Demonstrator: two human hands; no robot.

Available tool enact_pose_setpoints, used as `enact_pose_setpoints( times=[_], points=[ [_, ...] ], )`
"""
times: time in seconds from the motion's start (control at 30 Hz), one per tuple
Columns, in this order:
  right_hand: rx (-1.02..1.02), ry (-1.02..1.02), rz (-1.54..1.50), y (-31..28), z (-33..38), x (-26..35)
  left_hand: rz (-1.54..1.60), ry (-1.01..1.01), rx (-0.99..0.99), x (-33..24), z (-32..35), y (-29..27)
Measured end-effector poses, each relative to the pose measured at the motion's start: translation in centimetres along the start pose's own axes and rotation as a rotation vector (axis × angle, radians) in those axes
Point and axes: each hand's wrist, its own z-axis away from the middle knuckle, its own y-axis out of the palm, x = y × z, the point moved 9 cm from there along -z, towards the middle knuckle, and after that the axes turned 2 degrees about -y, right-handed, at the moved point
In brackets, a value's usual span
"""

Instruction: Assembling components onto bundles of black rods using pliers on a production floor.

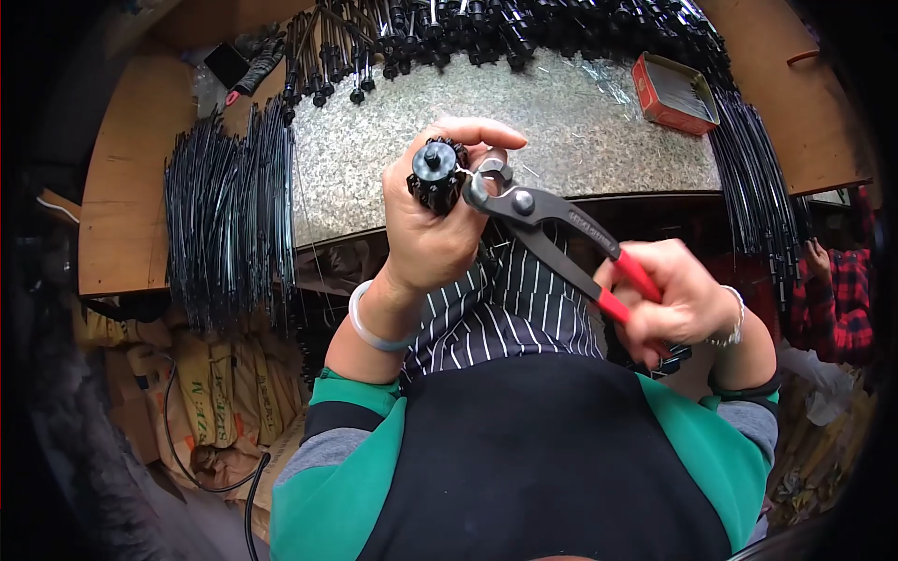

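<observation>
In my left hand (426,245) is a round black part (434,164) with a ribbed rim, a smooth domed end and a small knob at its centre. The fingers wrap around it, with one finger stretched out above. My right hand (681,292) grips the red handles of end-cutting pincers (561,245). Their grey jaws sit right beside the part, next to my left fingers. A short pale wire end (465,172) shows between the part and the jaws; whether the jaws pinch it, I cannot tell. The part's underside is hidden by the hand.
Bundles of thin black rods (229,210) hang over the left table edge, others (748,168) over the right. Black stemmed parts (440,28) pile along the back. A red box (673,93) of thin pins sits at right on the speckled tabletop (374,140). Another person's hand (818,260) shows far right.
</observation>
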Motion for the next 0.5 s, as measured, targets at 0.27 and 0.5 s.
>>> enact_pose_setpoints(
  times=[0.27, 0.5],
  points=[
    [-0.484, -0.759, 1.219, -0.1, 1.8, 5.5, 0.017, -0.102, -0.079, 0.6, 0.1, -0.5],
    [-0.668, -0.571, 1.294, -0.8, 1.6, 5.1, -0.011, -0.085, -0.011, 0.4, 0.4, 0.3]
  ],
)
